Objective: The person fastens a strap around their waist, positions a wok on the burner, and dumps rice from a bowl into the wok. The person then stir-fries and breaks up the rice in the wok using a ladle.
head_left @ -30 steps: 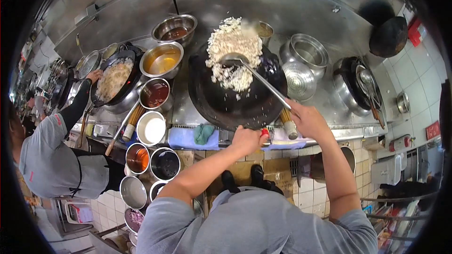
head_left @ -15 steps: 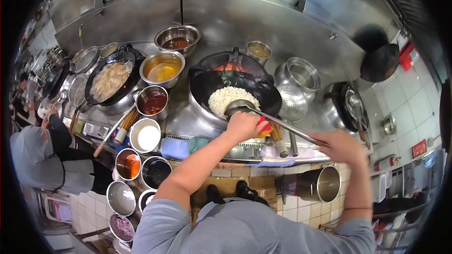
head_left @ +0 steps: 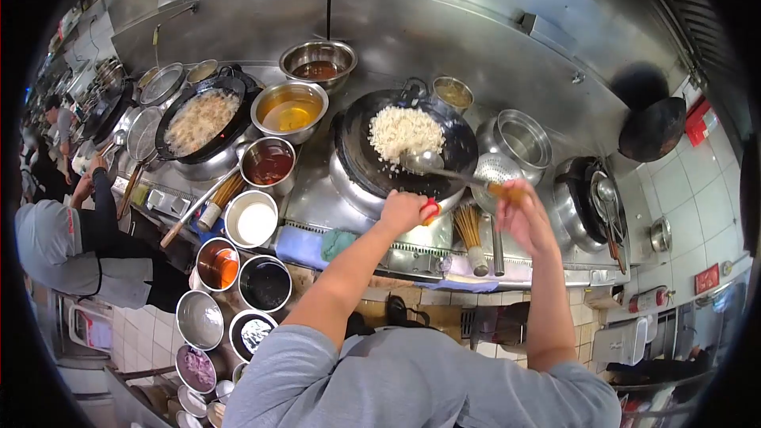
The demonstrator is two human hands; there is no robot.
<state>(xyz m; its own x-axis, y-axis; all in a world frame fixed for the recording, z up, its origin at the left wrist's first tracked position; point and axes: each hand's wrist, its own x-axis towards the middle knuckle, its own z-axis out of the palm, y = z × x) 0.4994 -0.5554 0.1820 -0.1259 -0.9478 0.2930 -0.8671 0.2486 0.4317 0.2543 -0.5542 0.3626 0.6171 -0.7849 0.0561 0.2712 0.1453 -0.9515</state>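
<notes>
A black wok [head_left: 361, 160] sits on the burner with its far side lifted, holding a mound of white rice-like grains [head_left: 406, 133]. At its near edge my left hand [head_left: 406, 210] is closed on the wok, and a red and yellow piece [head_left: 430, 211] pokes out beside the fingers. My right hand [head_left: 526, 218] grips the wooden handle of a metal ladle [head_left: 424, 162]. The bowl of that ladle rests in the wok at the near side of the grains.
Left of the wok stand bowls of amber liquid [head_left: 289, 111] and red sauce [head_left: 268, 165]. Farther left, another wok [head_left: 198, 123] holds bubbling food. A perforated strainer [head_left: 498, 174] and a bamboo brush [head_left: 473, 242] lie to the right. A co-worker [head_left: 59, 246] stands at left.
The wok has tilted toward me and its grains have shifted to the far side. My right hand has moved left and up, turning the ladle. The whole view has shifted slightly.
</notes>
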